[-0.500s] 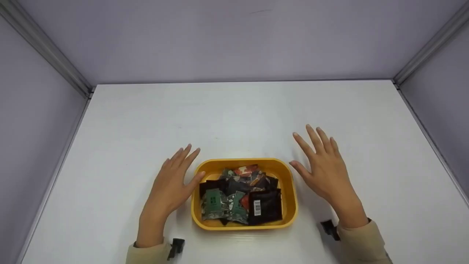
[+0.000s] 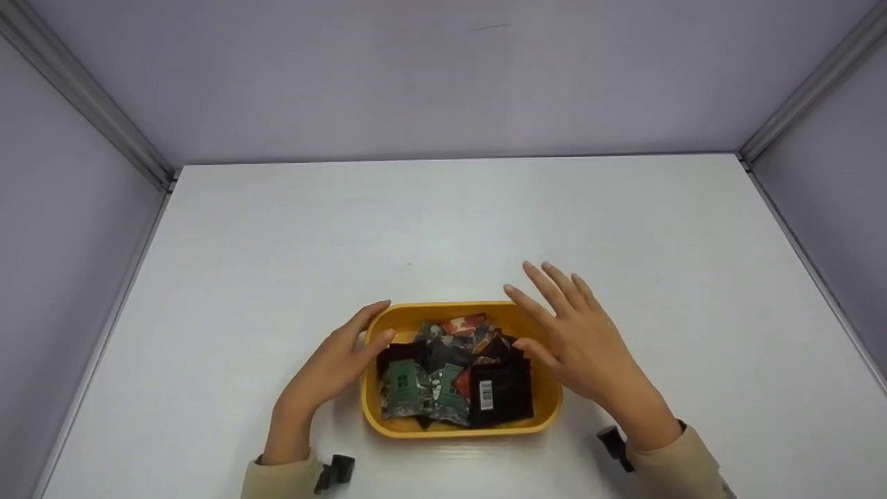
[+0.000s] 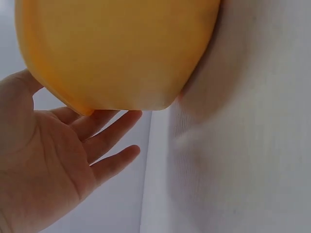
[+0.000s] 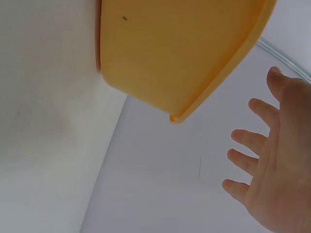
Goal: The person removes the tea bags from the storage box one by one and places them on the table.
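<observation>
In the head view a yellow plastic bin (image 2: 463,433) stands near the front of the white table. Inside lie small packets: clear ones with a green label (image 2: 402,380), a black packet (image 2: 509,395) with a white barcode, and a red-patterned packet (image 2: 464,324) at the back. My left hand (image 2: 331,367) is at the bin's left rim, thumb over the inside, the other fingers along the outside. The left wrist view shows these fingers (image 3: 114,133) loosely extended beside the wall. My right hand (image 2: 589,343), fingers spread, hovers over the right rim, holding nothing.
The white table top (image 2: 443,222) reaches back to a pale wall (image 2: 443,83). Side panels with metal corner posts (image 2: 90,90) border it left and right. A black wrist device (image 2: 336,473) shows at the left sleeve, another (image 2: 615,447) at the right.
The left hand has moved right and in to the bin's left rim. The right hand has moved left and down over the right rim. Bin and packets look unmoved.
</observation>
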Demonstrator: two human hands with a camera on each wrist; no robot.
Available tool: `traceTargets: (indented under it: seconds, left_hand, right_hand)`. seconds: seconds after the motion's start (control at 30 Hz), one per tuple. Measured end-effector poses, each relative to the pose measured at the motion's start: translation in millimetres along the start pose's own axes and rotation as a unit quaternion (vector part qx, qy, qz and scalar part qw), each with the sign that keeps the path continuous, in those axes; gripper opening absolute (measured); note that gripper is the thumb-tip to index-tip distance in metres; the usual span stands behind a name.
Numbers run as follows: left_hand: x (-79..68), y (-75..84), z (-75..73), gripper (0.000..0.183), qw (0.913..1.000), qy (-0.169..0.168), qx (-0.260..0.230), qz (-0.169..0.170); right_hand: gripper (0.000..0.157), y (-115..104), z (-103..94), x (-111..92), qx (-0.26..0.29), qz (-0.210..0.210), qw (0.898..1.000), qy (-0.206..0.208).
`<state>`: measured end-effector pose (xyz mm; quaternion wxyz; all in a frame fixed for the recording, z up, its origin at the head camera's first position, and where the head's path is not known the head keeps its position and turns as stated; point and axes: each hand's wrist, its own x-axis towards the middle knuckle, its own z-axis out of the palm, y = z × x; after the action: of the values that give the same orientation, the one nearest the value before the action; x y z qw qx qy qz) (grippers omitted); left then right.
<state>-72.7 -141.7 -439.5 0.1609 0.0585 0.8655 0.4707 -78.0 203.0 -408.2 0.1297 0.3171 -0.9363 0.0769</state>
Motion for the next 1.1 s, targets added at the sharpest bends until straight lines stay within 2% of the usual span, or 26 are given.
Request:
traceTargets:
  seconds: [0.23, 0.47, 0.63, 0.8, 1.1]
  left_hand:
    - [0.4, -4.2, -4.6, 0.057, 0.9947, -0.040, -0.091, 0.025]
    - [5.1, -11.0, -10.2, 0.054, 0.9924, -0.063, -0.093, 0.049]
    - [5.4, -18.3, -17.1, 0.047, 0.9912, -0.070, -0.096, 0.059]
    - [5.6, -26.4, -24.4, 0.045, 0.9910, -0.065, -0.102, 0.058]
    - [5.6, -39.7, -35.5, 0.046, 0.9861, -0.058, -0.142, 0.065]
  right_hand:
    - [0.069, -24.9, -1.1, 10.1, -0.010, -0.101, 0.994, -0.039]
    - [0.068, -40.8, -7.5, 27.9, -0.042, -0.196, 0.978, -0.060]
    - [0.068, -55.2, -12.2, 42.9, -0.076, -0.236, 0.963, -0.102]
    - [0.068, -71.5, -11.3, 58.2, -0.127, -0.272, 0.943, -0.142]
    - [0.070, -94.6, -2.1, 77.3, -0.172, -0.320, 0.921, -0.137]
